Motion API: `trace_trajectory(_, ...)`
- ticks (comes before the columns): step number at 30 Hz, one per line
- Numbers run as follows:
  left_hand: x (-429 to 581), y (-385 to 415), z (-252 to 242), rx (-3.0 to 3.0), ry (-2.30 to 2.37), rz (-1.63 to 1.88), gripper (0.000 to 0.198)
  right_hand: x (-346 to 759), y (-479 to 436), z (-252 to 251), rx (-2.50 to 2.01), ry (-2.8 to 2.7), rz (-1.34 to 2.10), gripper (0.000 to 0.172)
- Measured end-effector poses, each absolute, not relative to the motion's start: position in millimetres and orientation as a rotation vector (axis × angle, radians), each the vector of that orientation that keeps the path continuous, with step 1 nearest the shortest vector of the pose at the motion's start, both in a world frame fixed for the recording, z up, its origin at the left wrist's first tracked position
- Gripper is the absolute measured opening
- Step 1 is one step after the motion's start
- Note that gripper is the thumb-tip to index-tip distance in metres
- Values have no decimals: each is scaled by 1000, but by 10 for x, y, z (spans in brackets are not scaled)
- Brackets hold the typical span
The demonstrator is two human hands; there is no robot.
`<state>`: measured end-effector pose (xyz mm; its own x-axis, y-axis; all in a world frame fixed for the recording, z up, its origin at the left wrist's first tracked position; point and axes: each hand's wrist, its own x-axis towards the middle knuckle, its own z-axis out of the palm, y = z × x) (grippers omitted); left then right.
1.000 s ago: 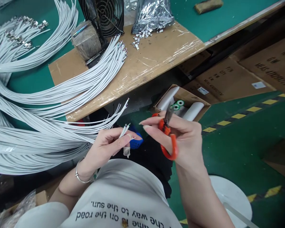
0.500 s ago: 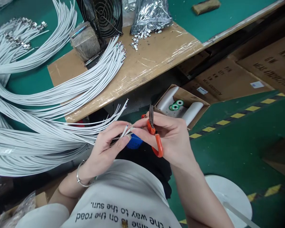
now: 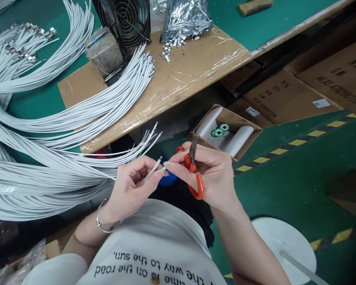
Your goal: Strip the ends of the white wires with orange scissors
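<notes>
- A single white cable (image 3: 152, 171) lies pinched in the left hand (image 3: 130, 188), its stripped tip poking out toward the right hand (image 3: 213, 174), over the person's lap and off the near edge of the cardboard sheet (image 3: 190, 71).
- The left hand's thumb and fingers are closed around that cable just short of its end; the right forefinger tip touches or nearly touches the bare wire ends, though which is too fine to tell.
- The right hand is wrapped around orange-handled scissors (image 3: 192, 170), blades pointing up and away from the cable, apparently closed and not on the wire.
- Judging by how things lie, this cable's end is being handled by fingertip rather than cut at this instant; the work on it looks under way, not finished.
- Just left of the hands, a loose fan of cable ends (image 3: 142, 144) juts past the sheet's near edge, seemingly waiting their turn.
- A larger bundle (image 3: 47, 174) sweeps across the left side of the green bench; another bundle (image 3: 121, 87) lies on the cardboard.
- At the bench's far left corner, cables with metal terminals (image 3: 23, 47) fitted look further along.
- A foil bag of small metal parts (image 3: 185, 18) sits at the sheet's far edge, beside a fan (image 3: 127, 19).
</notes>
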<state>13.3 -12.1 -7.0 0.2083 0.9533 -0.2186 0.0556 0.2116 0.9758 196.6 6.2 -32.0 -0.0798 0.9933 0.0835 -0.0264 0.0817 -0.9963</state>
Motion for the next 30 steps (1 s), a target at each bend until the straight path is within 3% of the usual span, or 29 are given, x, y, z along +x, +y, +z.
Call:
trace_trajectory(8, 80, -135, -92, 1028, 1179, 844, 32, 2025, 120, -473, -1236, -949, 1047, 47)
trace_trajectory(14, 81, -110, -91, 1078, 1179, 878, 23, 2136, 10, -435, -1192, -1474, 1212, 52)
trace_trajectory(24, 78, -113, -102, 1134, 1195, 888, 26, 2167, -58, -418, -1197, -1765, 1152, 39)
trace_trajectory(30, 82, -115, -117, 1131, 1149, 914, 21, 2149, -64, -420, -1167, -1767, 1102, 42)
